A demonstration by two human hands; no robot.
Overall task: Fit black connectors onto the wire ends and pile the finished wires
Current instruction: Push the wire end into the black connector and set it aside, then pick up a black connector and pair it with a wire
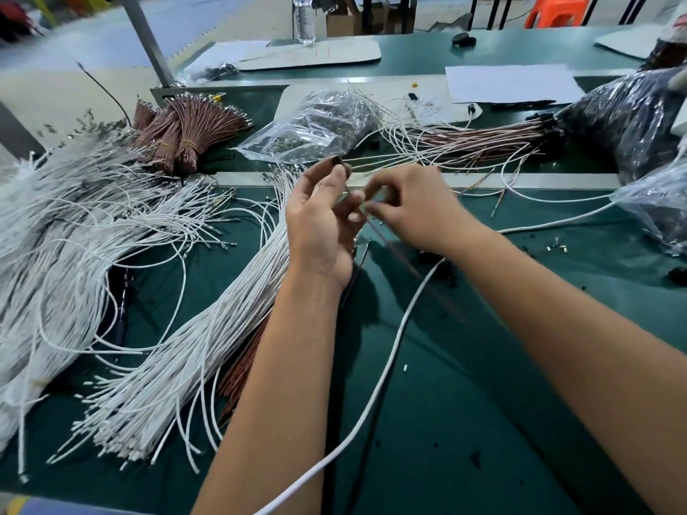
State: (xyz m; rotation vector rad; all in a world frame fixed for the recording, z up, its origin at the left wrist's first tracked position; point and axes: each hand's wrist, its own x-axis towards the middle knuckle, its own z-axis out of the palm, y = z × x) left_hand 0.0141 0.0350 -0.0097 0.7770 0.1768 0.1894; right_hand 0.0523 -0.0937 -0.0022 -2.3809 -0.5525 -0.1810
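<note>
The green table carries a broad fan of white wires at the left, within easy reach as stock; finished brown wires lie piled beyond; the left hand pinches a black connector at its fingertips, raised for mating; the right hand pinches a thin wire end toward it — apparently about to insert.

Two hands, one water bottle, three clear bags, wires beyond counting.
</note>
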